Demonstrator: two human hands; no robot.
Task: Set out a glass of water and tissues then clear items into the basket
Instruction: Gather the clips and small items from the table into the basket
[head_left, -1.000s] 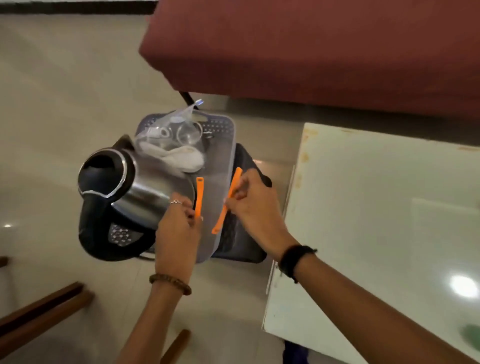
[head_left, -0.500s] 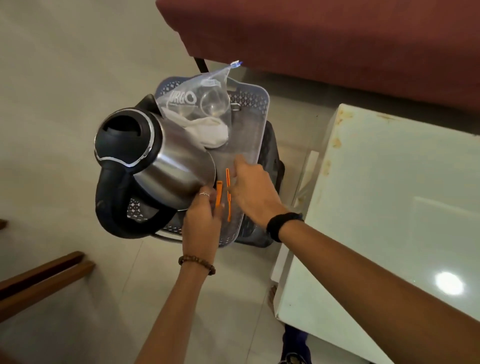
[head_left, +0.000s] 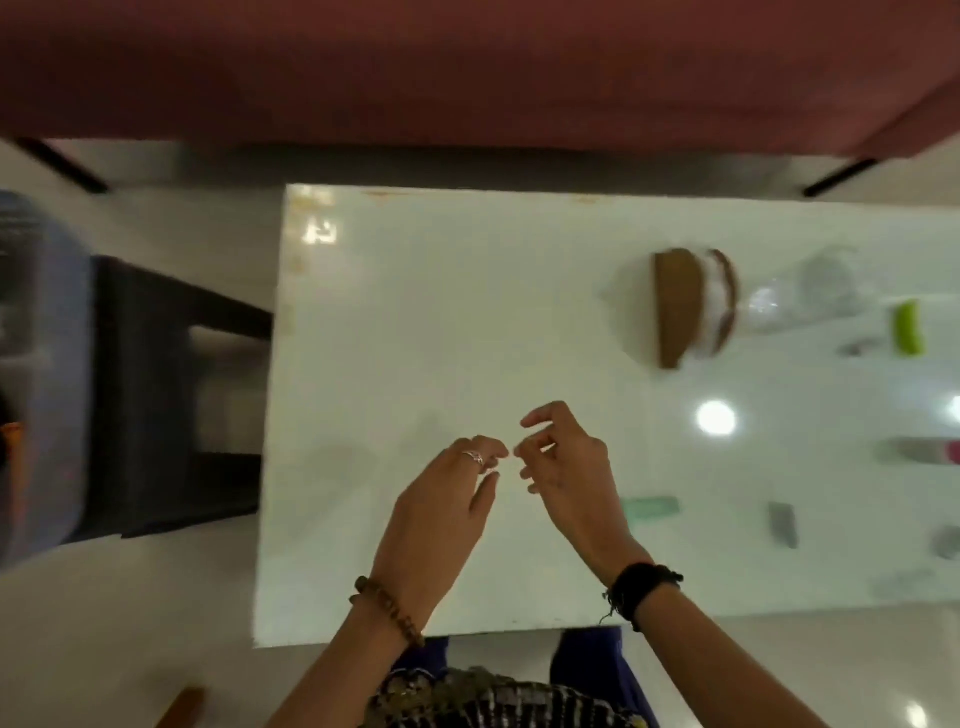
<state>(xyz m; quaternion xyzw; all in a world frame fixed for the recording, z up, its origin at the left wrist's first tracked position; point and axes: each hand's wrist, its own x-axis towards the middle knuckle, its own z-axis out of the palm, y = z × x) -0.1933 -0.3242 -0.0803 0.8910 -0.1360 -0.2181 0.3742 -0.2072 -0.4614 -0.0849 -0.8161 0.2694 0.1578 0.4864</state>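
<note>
My left hand (head_left: 447, 499) and my right hand (head_left: 566, 467) hover close together over the near middle of the white table (head_left: 415, 312); both hold nothing and their fingers are loosely apart. The grey-blue basket (head_left: 36, 364) is a blur at the far left edge, on a dark stool (head_left: 171, 395), with a bit of orange handle (head_left: 9, 431) showing. At the table's far right stands a wooden tissue holder (head_left: 685, 306) with white tissues, and beside it a clear glass (head_left: 826, 283), blurred.
Small blurred items lie along the table's right side: a green one (head_left: 908, 328), a teal one (head_left: 649, 508), a grey one (head_left: 783, 524) and a pink-tipped one (head_left: 924, 451). A red sofa (head_left: 467, 67) runs behind the table. My legs are at the near edge.
Both hands have let go of the basket's orange handles and moved right over the table. The view has swung right, so the basket with the kettle is now at the left edge.
</note>
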